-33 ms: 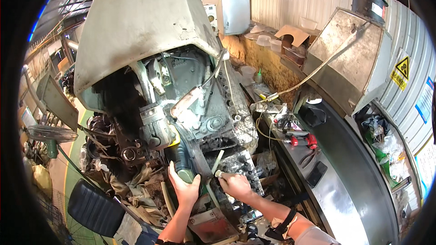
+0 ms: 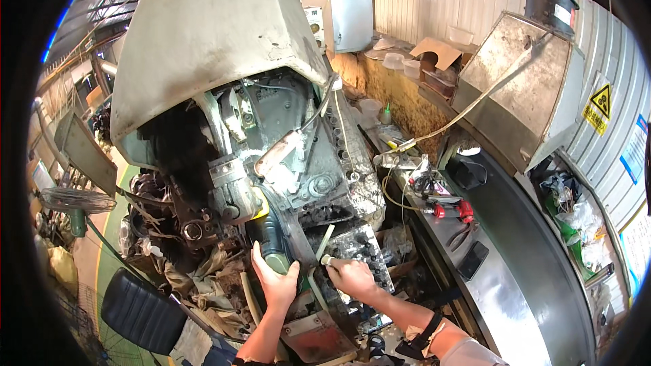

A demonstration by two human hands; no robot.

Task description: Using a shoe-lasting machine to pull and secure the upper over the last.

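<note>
**While the left hand (image 2: 275, 286) cups a dark shoe-like piece (image 2: 271, 232), the right hand (image 2: 354, 279) clenches a pale knob (image 2: 327, 259)**

Since the shoe-like piece points away from the person, with its far end in among the machine's parts beside a yellow strip (image 2: 260, 203), the left hand meets it at the greenish near end, presumably to steady it. Whether anything clamps the far end cannot be told. The big pale hood (image 2: 217, 34) stands over these parts, probably as a cover. On the metal bench (image 2: 505, 305) to the right lie a phone (image 2: 472, 259) and a red tool (image 2: 466, 211), well apart from both hands, perhaps set there to be within reach.

The left grip is fairly wide: thumb on the right side of the piece, fingers around the left, a hold that looks light. The right grip is tight, its fingers curled so that only the knob's end pokes out; the fist hides the rest. A pale stick (image 2: 325, 242) slants just beyond it, and whether the two join is unclear.
</note>
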